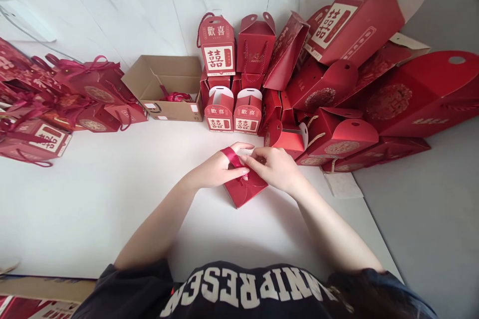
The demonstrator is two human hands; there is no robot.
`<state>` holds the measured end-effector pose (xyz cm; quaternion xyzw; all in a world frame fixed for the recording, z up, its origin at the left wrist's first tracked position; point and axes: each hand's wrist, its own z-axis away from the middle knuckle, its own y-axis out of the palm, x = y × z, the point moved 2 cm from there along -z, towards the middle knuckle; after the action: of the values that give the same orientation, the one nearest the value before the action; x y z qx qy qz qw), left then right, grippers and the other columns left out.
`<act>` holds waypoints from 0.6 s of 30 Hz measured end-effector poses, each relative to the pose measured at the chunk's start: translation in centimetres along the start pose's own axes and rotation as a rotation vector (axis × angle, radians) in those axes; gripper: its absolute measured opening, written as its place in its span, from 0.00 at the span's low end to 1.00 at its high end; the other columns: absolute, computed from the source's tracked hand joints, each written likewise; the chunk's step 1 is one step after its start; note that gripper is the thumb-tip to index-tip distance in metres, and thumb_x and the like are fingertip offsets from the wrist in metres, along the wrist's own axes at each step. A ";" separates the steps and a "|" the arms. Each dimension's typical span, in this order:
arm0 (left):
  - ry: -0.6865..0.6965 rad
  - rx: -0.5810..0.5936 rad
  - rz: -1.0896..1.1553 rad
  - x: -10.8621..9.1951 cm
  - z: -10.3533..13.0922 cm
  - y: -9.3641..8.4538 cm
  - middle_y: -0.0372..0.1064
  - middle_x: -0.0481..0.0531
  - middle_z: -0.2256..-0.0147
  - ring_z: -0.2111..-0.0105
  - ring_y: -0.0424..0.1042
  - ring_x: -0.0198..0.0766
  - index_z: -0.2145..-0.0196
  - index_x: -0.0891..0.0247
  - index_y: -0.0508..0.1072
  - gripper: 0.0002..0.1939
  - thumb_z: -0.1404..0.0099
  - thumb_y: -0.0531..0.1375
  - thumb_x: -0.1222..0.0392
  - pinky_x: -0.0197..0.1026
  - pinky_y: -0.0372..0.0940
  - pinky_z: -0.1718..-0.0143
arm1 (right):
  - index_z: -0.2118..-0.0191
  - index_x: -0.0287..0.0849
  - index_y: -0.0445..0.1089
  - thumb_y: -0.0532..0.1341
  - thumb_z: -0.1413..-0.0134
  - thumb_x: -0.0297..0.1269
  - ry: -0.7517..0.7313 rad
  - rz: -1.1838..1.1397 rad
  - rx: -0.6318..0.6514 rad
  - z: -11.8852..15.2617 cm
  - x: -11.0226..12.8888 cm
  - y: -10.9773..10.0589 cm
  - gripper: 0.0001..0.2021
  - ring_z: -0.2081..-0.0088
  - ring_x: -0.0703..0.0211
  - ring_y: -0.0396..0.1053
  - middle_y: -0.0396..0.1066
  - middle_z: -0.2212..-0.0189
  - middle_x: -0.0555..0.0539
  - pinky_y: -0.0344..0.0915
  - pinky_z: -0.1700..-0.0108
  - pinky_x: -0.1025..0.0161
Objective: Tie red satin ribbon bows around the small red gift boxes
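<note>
A small red gift box (241, 197) stands on the white table in front of me, under both hands. Dark red ribbon (232, 156) loops across the fingers of my left hand (220, 167), whose thumb presses down near the box top. My right hand (275, 164) pinches the same ribbon between thumb and forefinger, close to the left fingertips. Part of the ribbon lies over the box top, where the fingers hide how it runs.
An open cardboard box (179, 109) with red ribbon inside stands at the back. Red gift boxes (220, 117) are stacked behind my hands, and larger ones (337, 134) pile up to the right. Ribboned boxes (93, 84) crowd the left side. A grey panel (422, 209) borders the table's right edge.
</note>
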<state>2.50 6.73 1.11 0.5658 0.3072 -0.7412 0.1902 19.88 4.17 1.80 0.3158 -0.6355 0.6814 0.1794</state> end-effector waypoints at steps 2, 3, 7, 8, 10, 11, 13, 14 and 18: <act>0.006 -0.034 -0.064 -0.2 0.2 0.1 0.73 0.54 0.58 0.58 0.76 0.41 0.39 0.57 0.58 0.28 0.35 0.59 0.61 0.45 0.69 0.55 | 0.76 0.44 0.71 0.56 0.40 0.50 -0.010 -0.102 0.061 -0.3 -0.2 0.4 0.20 0.78 0.62 0.60 0.67 0.82 0.51 0.52 0.74 0.64; 0.009 -0.047 -0.091 -0.3 0.3 0.2 0.73 0.54 0.55 0.57 0.75 0.42 0.38 0.56 0.58 0.29 0.35 0.59 0.61 0.45 0.68 0.54 | 0.76 0.43 0.71 0.56 0.40 0.50 -0.013 -0.156 0.100 -0.5 -0.4 0.5 0.20 0.78 0.62 0.60 0.67 0.81 0.51 0.53 0.74 0.64; 0.030 -0.044 -0.113 -0.4 0.4 0.1 0.74 0.53 0.58 0.56 0.74 0.41 0.38 0.56 0.58 0.28 0.34 0.58 0.60 0.43 0.67 0.53 | 0.70 0.42 0.70 0.57 0.41 0.50 0.023 -0.284 0.157 -1.1 -1.4 0.7 0.17 0.74 0.61 0.63 0.70 0.76 0.51 0.58 0.70 0.64; 0.042 -0.035 -0.110 -0.4 0.4 0.1 0.74 0.53 0.60 0.57 0.74 0.41 0.37 0.57 0.58 0.28 0.33 0.57 0.60 0.43 0.66 0.53 | 0.67 0.43 0.69 0.58 0.41 0.50 0.028 -0.293 0.139 -1.2 -1.6 0.7 0.15 0.72 0.61 0.63 0.70 0.74 0.51 0.59 0.68 0.64; 0.064 -0.008 -0.117 -0.3 0.4 -0.1 0.74 0.52 0.62 0.57 0.74 0.40 0.38 0.58 0.59 0.25 0.32 0.56 0.61 0.43 0.65 0.52 | 0.60 0.44 0.68 0.57 0.40 0.46 -0.021 -0.306 0.105 -1.4 -2.0 0.6 0.11 0.68 0.59 0.66 0.72 0.67 0.50 0.62 0.63 0.62; 0.072 0.006 -0.127 -0.3 0.3 -0.2 0.74 0.52 0.63 0.58 0.73 0.39 0.39 0.59 0.60 0.24 0.32 0.56 0.61 0.43 0.65 0.52 | 0.57 0.44 0.67 0.56 0.39 0.44 -0.077 -0.311 0.106 -1.4 -2.1 0.6 0.10 0.65 0.59 0.67 0.72 0.64 0.49 0.62 0.60 0.60; 0.077 0.030 -0.139 -0.1 0.3 -0.3 0.74 0.51 0.64 0.59 0.73 0.39 0.41 0.59 0.61 0.21 0.32 0.56 0.60 0.43 0.64 0.53 | 0.54 0.46 0.68 0.55 0.37 0.39 -0.193 -0.309 0.150 -1.5 -2.3 0.7 0.09 0.60 0.58 0.67 0.69 0.59 0.48 0.63 0.55 0.59; 0.077 0.040 -0.131 -0.1 0.3 -0.4 0.74 0.52 0.64 0.59 0.73 0.39 0.43 0.60 0.62 0.20 0.31 0.56 0.60 0.43 0.64 0.53 | 0.55 0.46 0.69 0.55 0.37 0.38 -0.232 -0.302 0.182 -1.5 -2.5 0.7 0.09 0.59 0.57 0.66 0.68 0.59 0.47 0.63 0.54 0.58; 0.073 0.055 -0.036 -0.1 0.2 -0.4 0.74 0.53 0.65 0.60 0.74 0.39 0.51 0.62 0.66 0.12 0.28 0.52 0.56 0.42 0.65 0.55 | 0.63 0.44 0.71 0.59 0.40 0.40 -0.274 -0.308 0.224 -1.7 -3.1 0.6 0.07 0.61 0.58 0.65 0.64 0.62 0.48 0.63 0.55 0.59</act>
<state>2.10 6.87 1.38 0.5919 0.3037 -0.7314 0.1500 21.44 6.30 -0.63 0.5164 -0.5184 0.6632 0.1573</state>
